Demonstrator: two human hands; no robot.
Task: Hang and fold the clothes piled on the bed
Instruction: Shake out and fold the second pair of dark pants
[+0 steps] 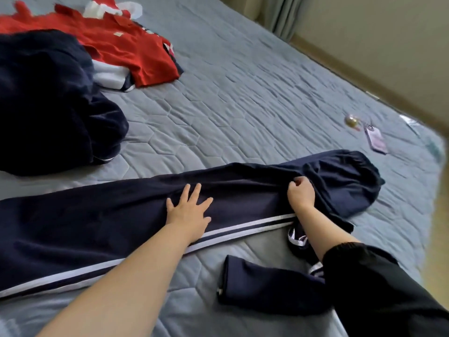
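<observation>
Navy track trousers [121,227], white side stripes, laid lengthwise across the near part of the bed [243,105]. The waistband end lies to the right and is bunched. We take the trousers as our marker.

Left hand [189,210]: flat on the thigh section, fingers spread, pressing. Right hand [300,190]: fingers curled, pinching a ridge of the same cloth just short of the waistband. The hands are apart, both on the trousers.

Beyond the trousers, far left, sits a dark navy heap [48,105]. Behind it lies a red shirt [126,45] over white-and-navy cloth. Beyond the waistband end are a phone [376,139] and a small gold-coloured object [351,120] that we cannot identify. Nearer than the trousers lies a small folded navy piece [262,283].

We judge the step to be flattening before the fold. To do it well:
- keep the left palm as anchor;
- draw the pinched ridge towards the waistband until the crease runs out;
- line the stripes up along the near edge.

The seat lies rumpled, and we would smooth it before doubling the legs over. The soft cloth will likely slip, so fold slowly.
</observation>
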